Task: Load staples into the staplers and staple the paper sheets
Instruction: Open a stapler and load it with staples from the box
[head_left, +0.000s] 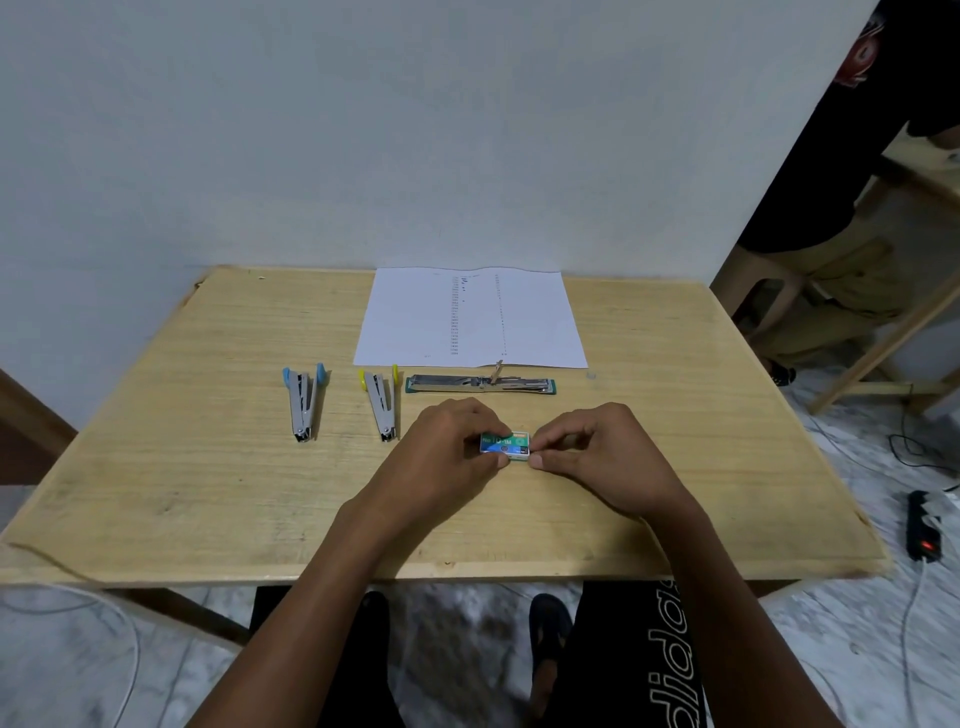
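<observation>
A small green box of staples is held just above the wooden table between both hands. My left hand grips its left end and my right hand pinches its right end. Behind the hands a green stapler lies opened out flat. Left of it lie a yellow-tipped stapler and a blue-tipped stapler, both hinged open. White paper sheets with printed columns lie at the table's far edge.
A pale wall stands right behind the table. Another person sits at the far right by a wooden frame. A black power strip and cables lie on the marble floor to the right.
</observation>
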